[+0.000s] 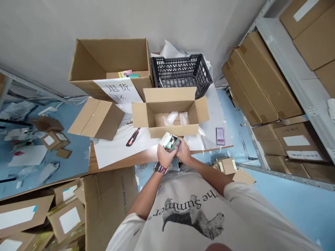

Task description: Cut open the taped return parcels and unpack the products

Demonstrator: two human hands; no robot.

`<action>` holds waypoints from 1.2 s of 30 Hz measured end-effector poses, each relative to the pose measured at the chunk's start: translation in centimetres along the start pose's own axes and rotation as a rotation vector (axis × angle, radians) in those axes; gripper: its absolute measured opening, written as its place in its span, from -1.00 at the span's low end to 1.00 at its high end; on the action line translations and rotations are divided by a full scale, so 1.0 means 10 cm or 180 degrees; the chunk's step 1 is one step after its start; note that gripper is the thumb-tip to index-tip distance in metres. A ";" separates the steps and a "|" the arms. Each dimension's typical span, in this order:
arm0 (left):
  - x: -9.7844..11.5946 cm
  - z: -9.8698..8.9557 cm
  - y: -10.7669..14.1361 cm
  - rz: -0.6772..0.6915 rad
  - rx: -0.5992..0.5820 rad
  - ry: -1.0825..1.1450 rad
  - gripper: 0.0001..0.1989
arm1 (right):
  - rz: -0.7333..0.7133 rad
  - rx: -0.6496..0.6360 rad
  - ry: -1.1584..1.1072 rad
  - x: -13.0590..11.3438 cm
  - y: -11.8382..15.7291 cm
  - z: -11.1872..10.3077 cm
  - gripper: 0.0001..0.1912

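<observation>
Both hands are at the table's front edge, around a small white and green box [169,141]. My left hand [165,156] wraps its left and lower side, with a dark patterned band on the wrist. Against the right side of the small box, my right hand [184,151] has its fingers bent round it. Just beyond them stands an open cardboard box [174,131] with its flaps spread and clear plastic packing inside. To the left lies a red and black box cutter [133,137] on white paper.
A large open carton [110,85] and a black plastic crate [180,71] stand at the back. A closed carton [96,118] is at the left, a phone [220,136] on a cable at the right. Shelves with cartons [264,80] line the right side.
</observation>
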State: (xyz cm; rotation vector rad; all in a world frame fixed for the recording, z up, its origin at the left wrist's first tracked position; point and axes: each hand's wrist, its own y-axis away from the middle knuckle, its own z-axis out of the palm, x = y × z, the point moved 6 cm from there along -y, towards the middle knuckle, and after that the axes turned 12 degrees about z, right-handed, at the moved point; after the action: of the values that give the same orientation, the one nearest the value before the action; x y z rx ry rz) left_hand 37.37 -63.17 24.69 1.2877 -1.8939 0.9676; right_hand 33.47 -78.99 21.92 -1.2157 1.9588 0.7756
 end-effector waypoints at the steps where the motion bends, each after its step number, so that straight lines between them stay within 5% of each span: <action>1: -0.14 0.01 0.03 -0.0078 -0.0026 -0.0049 -0.40 | 0.0015 -0.0146 0.0134 0.05 0.00 0.11 -0.25; 6: -0.66 0.04 -0.02 -0.0007 -0.0505 0.0048 -0.32 | -0.0444 -0.0880 0.0731 0.09 -0.11 0.09 -0.25; 11: -1.00 0.27 -0.24 0.0160 -0.1524 0.0155 -0.28 | -0.0184 -0.0484 0.1038 -0.04 -0.08 -0.35 -0.46; 15: -1.21 0.39 -0.32 0.0058 -0.1835 0.0006 -0.28 | -0.0271 -0.0581 0.1523 -0.28 -0.03 -0.29 -0.63; 29: -1.14 0.39 -0.35 0.0186 -0.2028 -0.0047 -0.21 | -0.0194 -0.1163 0.3039 -0.88 -0.40 0.17 -0.68; 33: -0.91 0.21 -0.39 0.0494 -0.1932 -0.0214 -0.20 | -0.0053 -0.1171 0.3142 -0.89 -0.51 0.25 -0.68; 36: -0.69 -0.10 -0.42 0.0778 -0.1591 -0.0452 -0.32 | -0.0035 -0.1222 0.3076 -0.85 -0.52 0.25 -0.72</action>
State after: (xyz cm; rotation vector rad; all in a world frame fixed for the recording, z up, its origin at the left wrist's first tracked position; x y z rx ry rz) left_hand 43.56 -60.06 20.41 0.8609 -2.2552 0.4700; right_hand 41.61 -74.76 26.62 -2.1042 2.6058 0.6178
